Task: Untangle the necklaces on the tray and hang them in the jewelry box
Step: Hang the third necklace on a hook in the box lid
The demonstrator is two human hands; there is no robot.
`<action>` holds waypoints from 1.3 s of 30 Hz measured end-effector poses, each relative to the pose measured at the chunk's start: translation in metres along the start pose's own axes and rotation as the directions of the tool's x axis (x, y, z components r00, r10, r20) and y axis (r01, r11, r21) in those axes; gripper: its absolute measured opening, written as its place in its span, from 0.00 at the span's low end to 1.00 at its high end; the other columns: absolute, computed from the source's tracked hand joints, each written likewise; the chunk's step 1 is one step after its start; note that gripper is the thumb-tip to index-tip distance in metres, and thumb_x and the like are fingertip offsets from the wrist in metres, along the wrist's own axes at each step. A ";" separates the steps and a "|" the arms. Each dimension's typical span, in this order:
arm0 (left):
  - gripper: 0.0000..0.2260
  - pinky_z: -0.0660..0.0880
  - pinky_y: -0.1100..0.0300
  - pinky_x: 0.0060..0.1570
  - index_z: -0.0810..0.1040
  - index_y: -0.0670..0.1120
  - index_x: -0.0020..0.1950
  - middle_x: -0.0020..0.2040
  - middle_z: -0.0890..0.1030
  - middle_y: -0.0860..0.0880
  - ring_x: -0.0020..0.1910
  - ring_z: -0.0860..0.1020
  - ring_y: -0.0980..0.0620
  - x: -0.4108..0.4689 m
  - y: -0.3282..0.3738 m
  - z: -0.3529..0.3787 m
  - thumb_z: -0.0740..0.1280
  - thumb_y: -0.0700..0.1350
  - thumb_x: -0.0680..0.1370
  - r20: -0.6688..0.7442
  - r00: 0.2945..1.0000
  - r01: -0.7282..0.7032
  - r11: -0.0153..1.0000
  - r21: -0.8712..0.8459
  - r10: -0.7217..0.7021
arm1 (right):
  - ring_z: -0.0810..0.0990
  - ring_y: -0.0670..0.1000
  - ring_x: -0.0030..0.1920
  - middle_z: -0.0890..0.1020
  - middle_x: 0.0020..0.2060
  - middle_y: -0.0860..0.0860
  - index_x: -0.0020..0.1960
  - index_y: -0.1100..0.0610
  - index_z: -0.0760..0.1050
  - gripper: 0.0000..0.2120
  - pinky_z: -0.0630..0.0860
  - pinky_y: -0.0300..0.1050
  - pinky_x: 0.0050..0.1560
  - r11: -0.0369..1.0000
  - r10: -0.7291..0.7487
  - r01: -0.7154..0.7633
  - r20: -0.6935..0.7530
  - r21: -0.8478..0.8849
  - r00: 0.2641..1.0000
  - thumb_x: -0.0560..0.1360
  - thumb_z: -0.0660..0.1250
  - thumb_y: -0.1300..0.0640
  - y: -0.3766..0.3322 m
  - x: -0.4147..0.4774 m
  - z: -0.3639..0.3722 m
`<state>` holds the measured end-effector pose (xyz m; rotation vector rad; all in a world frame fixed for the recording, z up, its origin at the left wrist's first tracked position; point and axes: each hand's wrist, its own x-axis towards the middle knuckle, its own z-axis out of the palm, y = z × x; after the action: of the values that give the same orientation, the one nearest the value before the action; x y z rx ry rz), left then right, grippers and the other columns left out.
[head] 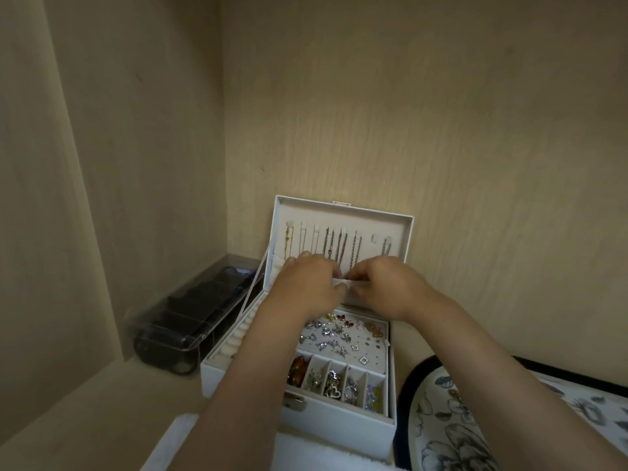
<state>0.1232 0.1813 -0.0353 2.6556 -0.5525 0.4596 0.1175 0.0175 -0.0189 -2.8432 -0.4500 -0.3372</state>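
Reaching in at 12 o'clock, two hands met: left hand [306,283] and right hand [382,288], fingers curled, pinched the white pocket band [341,283] of the one open jewelry box [339,433]. Roughly seven necklaces [343,249] hung in its lid; one tray [419,399] sat at 4 o'clock.

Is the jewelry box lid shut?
No, the lid stands open with necklaces hanging inside it, while the left hand and right hand pinch a white strip at its lower edge.

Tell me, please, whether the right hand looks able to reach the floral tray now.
Probably yes: the right hand works at the jewelry box lid, and the floral tray lies unobstructed just beneath its forearm.
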 end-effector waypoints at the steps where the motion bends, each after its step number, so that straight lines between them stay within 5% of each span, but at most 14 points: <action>1: 0.13 0.66 0.51 0.63 0.80 0.52 0.59 0.57 0.79 0.51 0.60 0.71 0.49 0.000 0.001 0.000 0.64 0.55 0.78 0.001 1.000 -0.001 1.000 -0.001 0.001 | 0.82 0.48 0.49 0.86 0.51 0.46 0.58 0.49 0.83 0.12 0.81 0.51 0.51 1.000 -0.013 0.013 0.018 0.005 1.000 0.76 0.67 0.54 0.001 -0.002 0.000; 7: 0.11 0.74 0.52 0.57 0.81 0.53 0.57 0.53 0.79 0.53 0.56 0.75 0.52 0.003 0.019 0.003 0.66 0.54 0.77 -0.053 0.997 -0.069 0.987 -0.143 0.062 | 0.82 0.44 0.50 0.85 0.49 0.46 0.57 0.51 0.83 0.12 0.78 0.43 0.55 0.982 -0.013 0.028 -0.081 0.186 0.997 0.75 0.71 0.57 0.023 -0.028 -0.020; 14: 0.10 0.75 0.56 0.50 0.80 0.54 0.57 0.51 0.77 0.56 0.50 0.76 0.56 -0.006 0.074 0.022 0.66 0.52 0.78 0.014 0.970 -0.240 0.963 -0.121 0.244 | 0.77 0.30 0.36 0.81 0.41 0.41 0.53 0.51 0.84 0.08 0.70 0.24 0.36 0.959 0.057 -0.087 0.118 0.269 0.991 0.75 0.73 0.58 0.069 -0.088 -0.036; 21: 0.07 0.74 0.61 0.47 0.82 0.55 0.55 0.51 0.82 0.56 0.49 0.78 0.57 -0.017 0.119 0.049 0.67 0.51 0.78 0.306 0.914 -0.243 0.963 -0.117 0.268 | 0.79 0.34 0.35 0.85 0.40 0.43 0.46 0.50 0.86 0.03 0.75 0.31 0.36 0.921 0.180 -0.270 0.309 0.279 0.934 0.73 0.75 0.53 0.114 -0.138 -0.032; 24: 0.07 0.73 0.65 0.41 0.84 0.54 0.53 0.51 0.83 0.56 0.47 0.78 0.58 -0.020 0.140 0.063 0.70 0.50 0.76 0.444 0.851 -0.249 0.960 -0.130 0.281 | 0.82 0.39 0.44 0.86 0.42 0.41 0.45 0.47 0.87 0.07 0.80 0.40 0.51 0.927 0.190 -0.301 0.415 0.223 0.890 0.68 0.79 0.48 0.122 -0.147 -0.025; 27: 0.08 0.78 0.59 0.48 0.84 0.52 0.52 0.50 0.83 0.54 0.48 0.80 0.55 -0.021 0.151 0.076 0.72 0.50 0.74 0.532 0.799 -0.244 0.960 -0.140 0.281 | 0.82 0.41 0.48 0.86 0.42 0.41 0.45 0.47 0.87 0.07 0.79 0.40 0.55 0.926 0.166 -0.300 0.469 0.228 0.867 0.67 0.80 0.51 0.127 -0.152 -0.020; 39: 0.03 0.78 0.55 0.53 0.81 0.51 0.49 0.47 0.82 0.54 0.49 0.80 0.52 -0.018 0.134 0.089 0.70 0.48 0.77 0.474 0.861 -0.170 0.983 -0.074 0.185 | 0.81 0.36 0.39 0.86 0.38 0.42 0.43 0.49 0.87 0.03 0.78 0.32 0.45 0.908 0.147 -0.266 0.350 0.323 0.925 0.70 0.78 0.52 0.131 -0.148 -0.008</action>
<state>0.0696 0.0347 -0.0796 2.6989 -0.9478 -0.1764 0.0219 -0.1460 -0.0768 -2.5427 -0.2275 0.2334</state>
